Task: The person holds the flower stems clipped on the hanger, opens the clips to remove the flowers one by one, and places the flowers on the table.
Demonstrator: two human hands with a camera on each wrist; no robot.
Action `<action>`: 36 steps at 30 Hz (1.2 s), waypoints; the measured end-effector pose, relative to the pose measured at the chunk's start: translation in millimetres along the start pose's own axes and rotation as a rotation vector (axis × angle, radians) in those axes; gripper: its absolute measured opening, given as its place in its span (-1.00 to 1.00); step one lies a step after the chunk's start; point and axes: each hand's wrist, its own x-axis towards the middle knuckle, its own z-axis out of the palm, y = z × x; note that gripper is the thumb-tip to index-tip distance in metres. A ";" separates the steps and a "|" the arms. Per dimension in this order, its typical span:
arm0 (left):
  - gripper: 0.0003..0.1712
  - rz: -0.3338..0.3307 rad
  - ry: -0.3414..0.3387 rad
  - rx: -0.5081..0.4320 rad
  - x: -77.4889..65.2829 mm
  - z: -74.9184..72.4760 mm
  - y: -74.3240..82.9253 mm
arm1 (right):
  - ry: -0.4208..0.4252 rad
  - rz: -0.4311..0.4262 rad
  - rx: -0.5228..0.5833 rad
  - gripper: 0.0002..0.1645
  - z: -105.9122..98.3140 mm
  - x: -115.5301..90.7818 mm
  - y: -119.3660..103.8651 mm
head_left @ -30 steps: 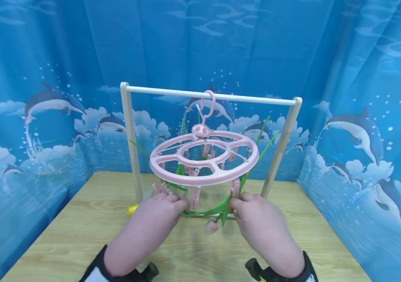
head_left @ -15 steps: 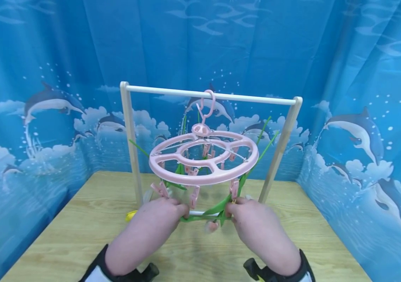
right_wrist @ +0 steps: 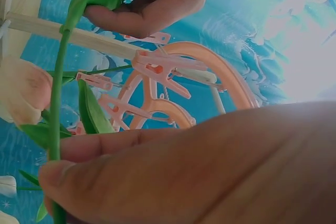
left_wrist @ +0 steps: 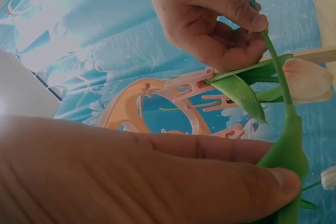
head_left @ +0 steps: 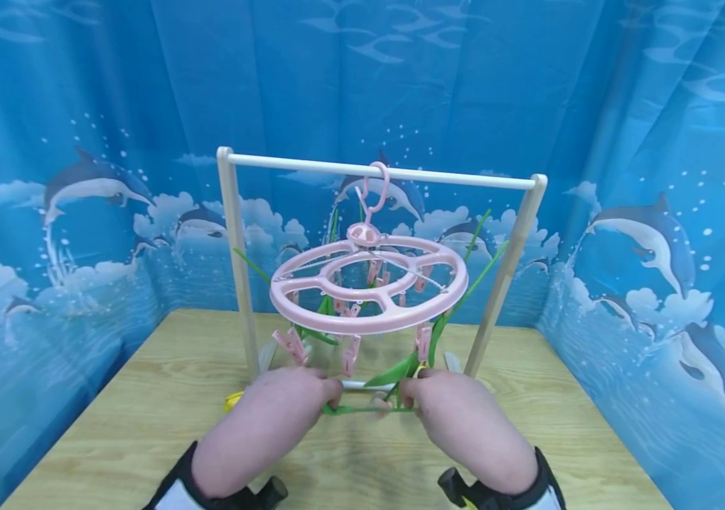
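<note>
Both hands hold one artificial tulip's green stem (head_left: 365, 409) level below the front of a pink round clip hanger (head_left: 286, 303). My left hand (head_left: 292, 400) pinches it at the leafy part (left_wrist: 287, 153), between thumb and fingers. My right hand (head_left: 452, 414) pinches the thin stem near its other end. Left of my left hand shows a yellow tulip head (head_left: 233, 401), partly hidden. A pale pink tulip (left_wrist: 307, 81) hangs just behind the held stem. Pink clothespins (head_left: 350, 356) dangle from the hanger's rim, above and between the hands.
The hanger hooks over the top bar (head_left: 299, 165) of a wooden rack, whose posts (head_left: 507, 273) stand either side. More green stems (head_left: 480, 273) stick up around the ring. A light wood table (head_left: 165, 397) lies below, with a dolphin-print curtain (head_left: 452, 92) around it.
Both hands have sunk slightly and come a little nearer, with the stem now stretched straighter between them. My right hand has shifted left. The front left clothespin shows more fully.
</note>
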 end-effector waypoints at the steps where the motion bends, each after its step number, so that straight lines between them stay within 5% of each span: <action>1: -0.64 -0.003 -0.011 -0.003 0.0 0.1 0.3 | -0.003 -0.010 0.002 -0.80 0.5 0.3 0.3; 18: -0.71 -0.009 -0.089 -0.031 4.7 10.3 -1.4 | -0.082 -0.053 0.032 -0.75 11.1 8.7 5.1; 27: -0.76 0.086 0.028 -0.032 2.8 23.7 -10.6 | -0.118 -0.062 0.110 -0.70 22.4 16.7 12.1; 31: -0.79 0.114 0.103 -0.147 0.4 30.6 -16.0 | -0.123 -0.067 0.141 -0.70 27.8 19.7 15.6; 36: -0.77 0.111 0.105 -0.163 6.2 39.3 -19.4 | -0.125 -0.081 0.160 -0.70 34.1 22.4 18.8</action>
